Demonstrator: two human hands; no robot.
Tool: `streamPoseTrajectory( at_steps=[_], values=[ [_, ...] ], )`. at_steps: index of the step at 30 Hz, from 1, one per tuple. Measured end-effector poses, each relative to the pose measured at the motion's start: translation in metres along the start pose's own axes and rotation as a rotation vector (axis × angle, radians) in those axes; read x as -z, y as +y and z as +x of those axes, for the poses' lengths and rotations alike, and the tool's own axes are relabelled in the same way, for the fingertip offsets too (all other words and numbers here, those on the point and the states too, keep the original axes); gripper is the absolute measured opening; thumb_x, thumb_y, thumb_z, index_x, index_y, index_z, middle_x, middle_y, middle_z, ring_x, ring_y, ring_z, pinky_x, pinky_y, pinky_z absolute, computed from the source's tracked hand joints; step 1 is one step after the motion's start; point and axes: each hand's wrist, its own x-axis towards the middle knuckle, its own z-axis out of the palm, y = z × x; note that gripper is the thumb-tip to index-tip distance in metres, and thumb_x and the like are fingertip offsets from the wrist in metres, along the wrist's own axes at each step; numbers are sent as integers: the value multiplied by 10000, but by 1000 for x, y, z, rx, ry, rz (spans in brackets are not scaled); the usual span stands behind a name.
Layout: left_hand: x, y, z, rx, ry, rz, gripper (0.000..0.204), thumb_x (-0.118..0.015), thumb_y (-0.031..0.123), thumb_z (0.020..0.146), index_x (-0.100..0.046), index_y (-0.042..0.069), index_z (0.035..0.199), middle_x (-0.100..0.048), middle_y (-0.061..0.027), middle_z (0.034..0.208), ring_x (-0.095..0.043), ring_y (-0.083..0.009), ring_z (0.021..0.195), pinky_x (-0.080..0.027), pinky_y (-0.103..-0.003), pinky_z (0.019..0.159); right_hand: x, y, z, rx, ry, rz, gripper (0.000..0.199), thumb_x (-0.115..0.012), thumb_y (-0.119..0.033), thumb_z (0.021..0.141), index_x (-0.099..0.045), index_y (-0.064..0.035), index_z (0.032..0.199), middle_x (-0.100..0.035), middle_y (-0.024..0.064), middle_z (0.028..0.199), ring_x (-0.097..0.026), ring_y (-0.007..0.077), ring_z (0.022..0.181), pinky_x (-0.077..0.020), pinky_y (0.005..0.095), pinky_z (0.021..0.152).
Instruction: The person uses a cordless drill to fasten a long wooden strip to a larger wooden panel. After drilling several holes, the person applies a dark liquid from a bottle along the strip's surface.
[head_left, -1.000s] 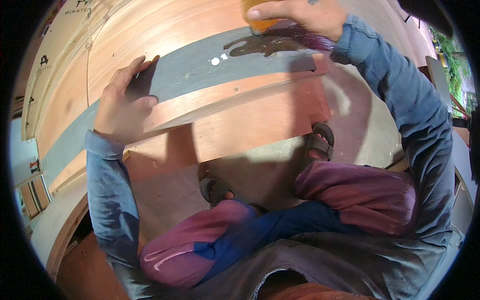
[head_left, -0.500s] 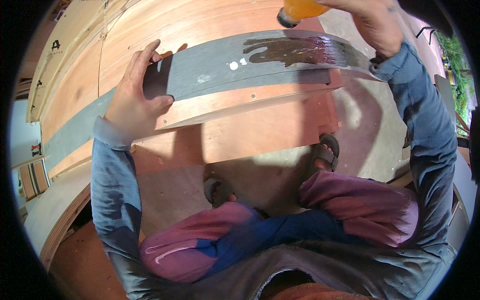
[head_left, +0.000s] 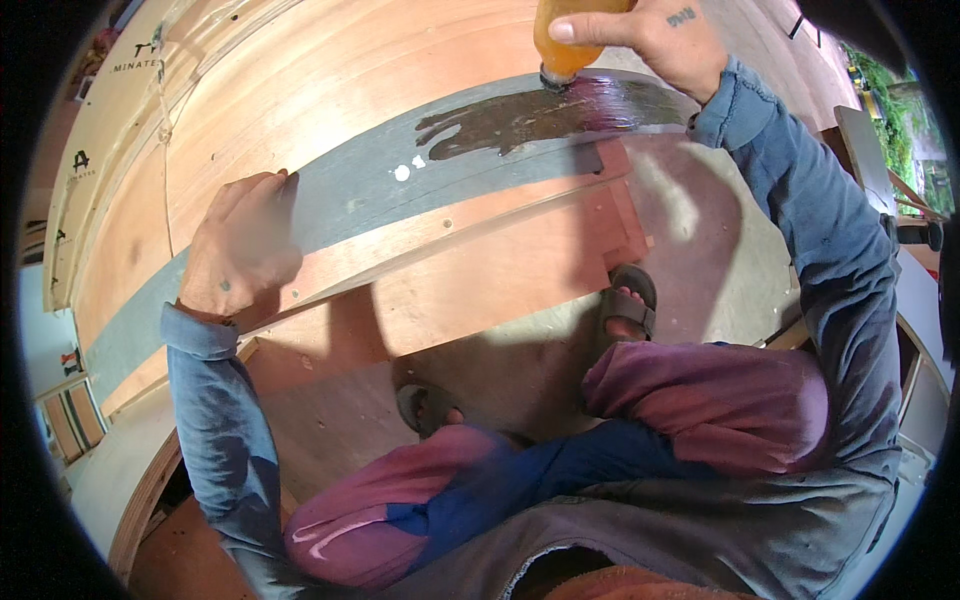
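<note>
A long grey strip (head_left: 340,205) lies across a wooden surface in front of me. Dark, glossy wet liquid (head_left: 500,125) covers part of its right half. Upside down and tilted, an orange bottle (head_left: 570,40) is in my right hand (head_left: 670,40), its thumb along the side. The bottle's dark mouth (head_left: 556,80) is down at the wet patch, apparently touching it. Toward the left, my left hand (head_left: 240,235) spans the strip with bent fingers at the far edge and the thumb side at the near edge; its fingertips are partly hidden. Two white spots (head_left: 403,173) mark the grey face.
A wooden ledge with screws (head_left: 447,224) runs along the strip's near side. Large plywood sheets (head_left: 110,130) stand at the far left. My sandalled feet (head_left: 630,300) are on the concrete floor (head_left: 700,220). A curved plywood edge (head_left: 140,500) is at lower left.
My right hand has lowered the bottle and moved left, bringing its mouth to the wet patch. My left hand has shifted slightly left and down. The whole view has shifted a little.
</note>
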Motion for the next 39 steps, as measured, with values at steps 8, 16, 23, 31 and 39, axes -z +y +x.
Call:
streamPoseTrajectory(
  at_steps=[8,16,23,31,39],
  values=[
    [1,-2,0,-5,-27,11,827,-802,239,653,-549,27,1411,-596,-217,1355,-586,-401,1237,-472,-442,1066,-32,-5,10,-50,-28,-31,661,-903,-89,708,-613,4,1294,-708,108,1199,-651,215,1119,-507,383,1030],
    [1,-1,2,-16,-3,-40,889,-893,236,602,-561,45,1404,-627,-197,1311,-600,-382,1224,-479,-451,1052,-1,-33,-5,-31,15,-85,594,-805,14,748,-593,11,1303,-695,128,1220,-645,236,1164,-506,390,1065],
    [6,4,6,18,-10,-18,781,-829,199,640,-589,28,1364,-638,-207,1282,-620,-386,1179,-498,-438,1009,-69,-12,21,-59,-47,-143,698,-873,-148,720,-566,14,1326,-683,170,1232,-629,280,1194,-484,421,1069],
    [8,4,-12,77,3,-46,833,-845,210,622,-574,35,1390,-622,-195,1334,-587,-376,1254,-464,-437,1071,-68,-7,25,214,-23,-98,681,-894,-149,688,-598,26,1276,-699,141,1171,-655,245,1101,-511,395,1007],
    [4,9,-4,125,-8,-86,857,-878,184,603,-581,73,1400,-624,-167,1356,-579,-350,1274,-463,-445,1093,-59,-15,16,92,-59,36,619,-860,-67,725,-590,31,1274,-702,113,1170,-665,218,1074,-529,377,994]
  ],
)
